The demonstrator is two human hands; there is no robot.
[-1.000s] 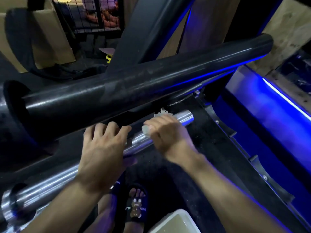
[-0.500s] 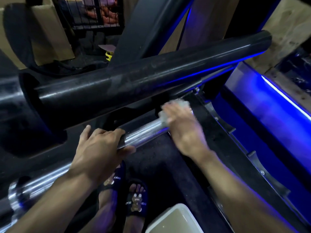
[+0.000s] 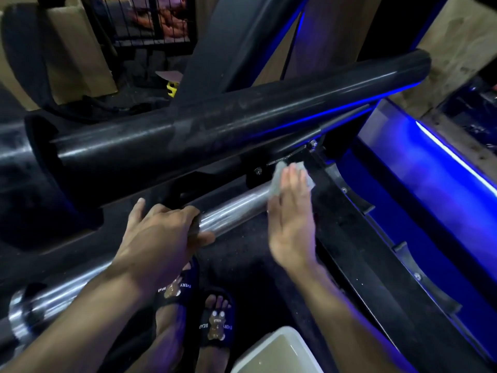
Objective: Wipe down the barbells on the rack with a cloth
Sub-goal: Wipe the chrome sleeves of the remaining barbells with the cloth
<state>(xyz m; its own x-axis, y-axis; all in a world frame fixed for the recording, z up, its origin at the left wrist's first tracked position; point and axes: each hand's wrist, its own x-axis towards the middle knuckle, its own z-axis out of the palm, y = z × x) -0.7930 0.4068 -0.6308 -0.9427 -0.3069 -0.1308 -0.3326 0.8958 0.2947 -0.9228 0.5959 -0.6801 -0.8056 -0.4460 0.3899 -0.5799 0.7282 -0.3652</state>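
A shiny chrome barbell sleeve runs from the lower left up toward the middle of the view. My left hand grips it from above, fingers curled over the top and thumb underneath. At the sleeve's far end my right hand presses a pale cloth against the metal with straight fingers. The cloth covers the tip of the sleeve. Above both hands a thick black barbell sleeve crosses the view on the rack.
A dark rack upright rises behind the black sleeve. A black frame rail with bolts runs along the right, lit by a blue light strip. A white basin of water stands by my sandalled feet.
My right hand has slid the cloth from the middle of the chrome sleeve out to its far end, and its fingers have straightened. My left hand has kept its grip on the sleeve.
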